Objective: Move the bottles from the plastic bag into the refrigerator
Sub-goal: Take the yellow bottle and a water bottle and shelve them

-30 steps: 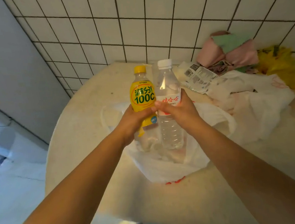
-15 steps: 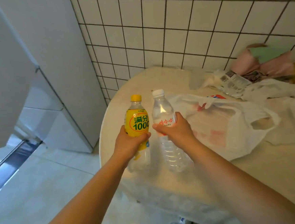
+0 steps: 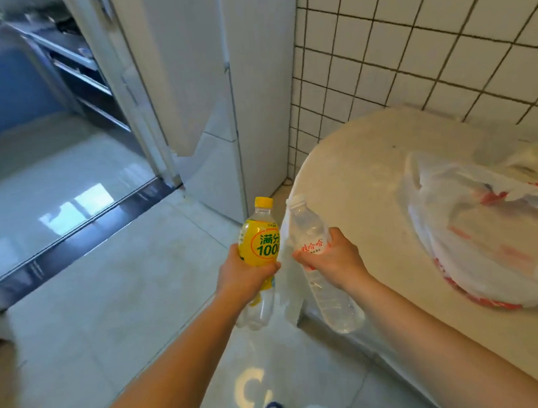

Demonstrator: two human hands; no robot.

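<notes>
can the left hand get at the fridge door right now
Probably not yet. The left hand is full, wrapped around the yellow bottle, and the right hand holds the clear bottle. The fridge stands ahead with bare floor between, but no hand is free to pull.

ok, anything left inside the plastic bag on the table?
No bottle shape shows in the plastic bag on the table; it lies slumped. Its white folds hide the interior, so small contents can't be ruled out.

The plastic bag [image 3: 488, 228] lay on the surface [image 3: 371, 176] at right; the refrigerator [image 3: 219, 79] stood left of it, against the tiled wall [image 3: 410, 48].
</notes>
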